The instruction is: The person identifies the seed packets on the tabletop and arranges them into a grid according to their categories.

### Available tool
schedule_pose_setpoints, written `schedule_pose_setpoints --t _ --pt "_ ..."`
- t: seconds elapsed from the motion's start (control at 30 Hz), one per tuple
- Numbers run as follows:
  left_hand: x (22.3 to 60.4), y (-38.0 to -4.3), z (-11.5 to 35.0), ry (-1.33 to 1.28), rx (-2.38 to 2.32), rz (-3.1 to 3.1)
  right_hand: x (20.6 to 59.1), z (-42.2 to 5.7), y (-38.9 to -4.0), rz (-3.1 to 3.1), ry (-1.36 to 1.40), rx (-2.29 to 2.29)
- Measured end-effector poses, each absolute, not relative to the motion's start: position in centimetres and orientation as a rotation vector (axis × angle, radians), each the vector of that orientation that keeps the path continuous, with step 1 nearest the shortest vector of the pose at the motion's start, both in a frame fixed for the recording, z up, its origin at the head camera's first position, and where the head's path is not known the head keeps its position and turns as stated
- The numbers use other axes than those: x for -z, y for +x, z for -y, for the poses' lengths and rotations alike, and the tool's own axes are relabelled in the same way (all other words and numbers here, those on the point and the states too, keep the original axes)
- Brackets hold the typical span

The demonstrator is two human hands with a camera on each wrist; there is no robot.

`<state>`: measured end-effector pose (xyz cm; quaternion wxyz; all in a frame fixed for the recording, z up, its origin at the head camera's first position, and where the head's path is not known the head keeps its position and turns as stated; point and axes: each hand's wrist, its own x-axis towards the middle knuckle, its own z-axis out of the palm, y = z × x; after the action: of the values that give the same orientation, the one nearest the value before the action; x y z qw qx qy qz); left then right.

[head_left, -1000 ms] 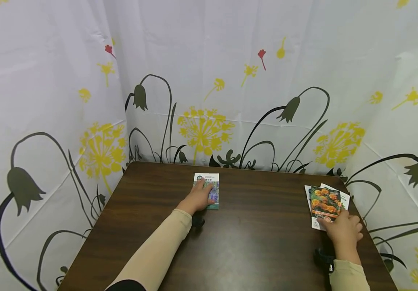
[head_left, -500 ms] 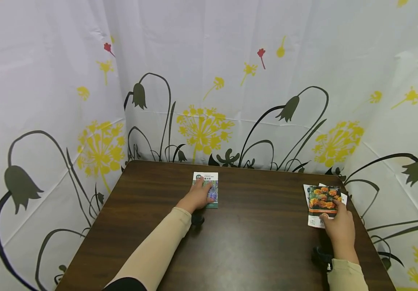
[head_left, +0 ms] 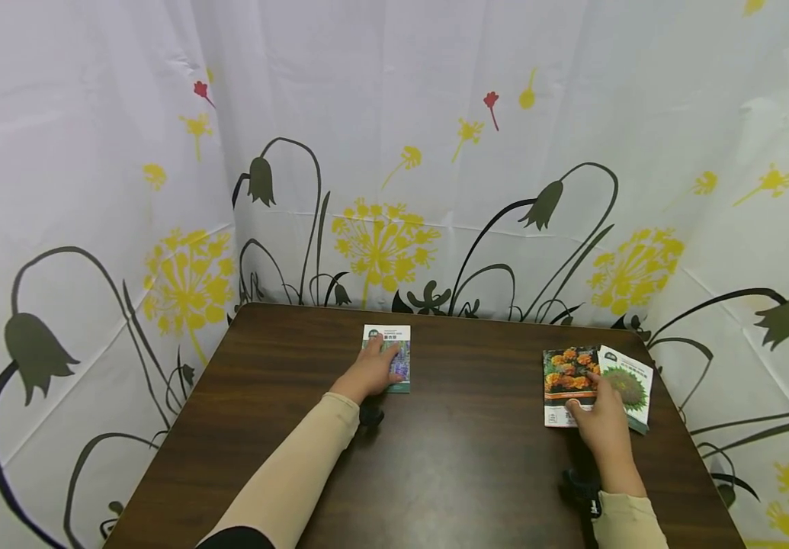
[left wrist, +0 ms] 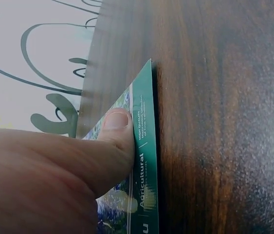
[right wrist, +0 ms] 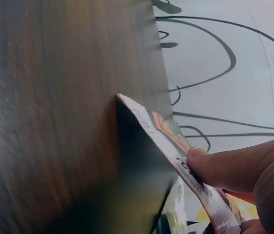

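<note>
My left hand (head_left: 367, 372) rests on a seed packet (head_left: 404, 360) with purple flowers and a white top, lying on the table at centre left. In the left wrist view, the thumb lies across the flower picture beside the packet's green lower band (left wrist: 144, 141). My right hand (head_left: 603, 423) pinches an orange marigold seed packet (head_left: 568, 366) between thumb and fingers. From the right wrist view, this packet (right wrist: 149, 126) is tilted and bowed, its near edge raised over a dark shadow. Just right of it lies a white packet with a green, round flower head (head_left: 634, 389), partly covered by the hand.
The dark brown wooden table (head_left: 476, 457) ends at a white curtain (head_left: 394, 114) with printed flowers, which surrounds its back and sides. A black wrist-worn device (head_left: 579, 488) sits at the right wrist, another (head_left: 370, 416) at the left.
My right hand has taken hold of the marigold packet and slid it left, off the packet with the green flower head, which now shows more. The left hand stays in place.
</note>
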<state>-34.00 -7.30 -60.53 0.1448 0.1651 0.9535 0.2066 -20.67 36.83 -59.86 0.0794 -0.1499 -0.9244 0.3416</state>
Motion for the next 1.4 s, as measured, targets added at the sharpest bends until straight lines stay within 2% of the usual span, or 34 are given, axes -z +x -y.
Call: schedule_pose_setpoints --t 0.33,1.4 --pt "60.3 -33.9 7.2 0.450 -0.608 -2.739 60.8 -36.5 -20.9 2.853 -0.331 -0.966" --pt "60.4 -34.3 7.6 0.451 -0.620 -2.720 61.0 -33.9 -22.2 3.016 -0.450 -0.867"
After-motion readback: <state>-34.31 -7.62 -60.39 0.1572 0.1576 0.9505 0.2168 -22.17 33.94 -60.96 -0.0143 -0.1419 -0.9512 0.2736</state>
